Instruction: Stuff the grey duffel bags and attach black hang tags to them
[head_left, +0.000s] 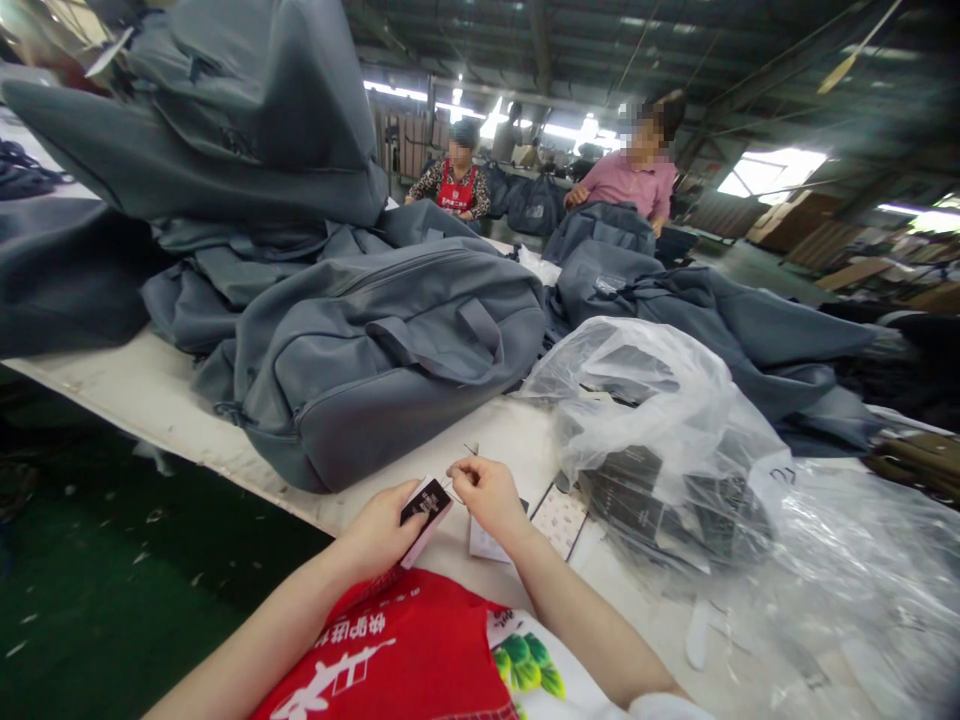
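Note:
My left hand (381,528) is closed around a small stack of tags whose top one is a black hang tag (426,503) with pale printing. Just to its right, my right hand (486,490) pinches a thin dark string (471,450) near the tags' upper corner. Whether the string runs through the tags is too small to make out. Beyond both hands lies a grey-blue bag (405,340) with a zipper and two strap handles. Beside my right forearm, a patterned card (559,520) and a pale card (487,542) rest on the table, partly covered by the arm.
A clear plastic bag (660,390) holding dark tags spreads over the right of the table (187,415). Grey bags (247,120) are piled high at left, with more grey fabric (742,330) at right. Two people (630,185) are across the table. The table's front edge runs along the left.

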